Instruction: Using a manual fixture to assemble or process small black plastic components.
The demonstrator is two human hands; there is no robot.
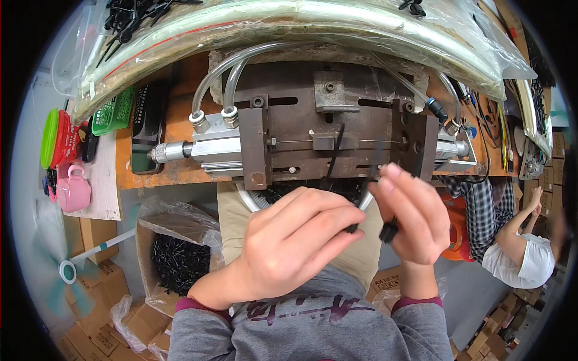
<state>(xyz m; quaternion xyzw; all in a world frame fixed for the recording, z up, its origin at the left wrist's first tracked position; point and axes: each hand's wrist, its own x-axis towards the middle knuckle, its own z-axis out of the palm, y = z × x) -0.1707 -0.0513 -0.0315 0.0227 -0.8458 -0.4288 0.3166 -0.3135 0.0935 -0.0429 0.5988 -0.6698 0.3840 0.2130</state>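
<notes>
My left hand (280,237) is closed, its fingers pinching a thin black plastic stick (335,153) that points up and away from me. Beside it, my right hand (421,219) has its fingers curled round a black part with a thicker end (389,231), blurred by motion. Both hands are in front of a dark steel fixture (295,123) with a small metal block (325,143) at its middle. A thin rod runs across the fixture through that block. Silver air cylinders (218,146) flank it.
An open box (144,253) of small black parts stands at lower left. On the left are a pink cup (74,191), a green basket (114,111) and a blurred fan (67,272). A plastic-wrapped bundle (301,18) spans the back. Another person (518,256) sits at right.
</notes>
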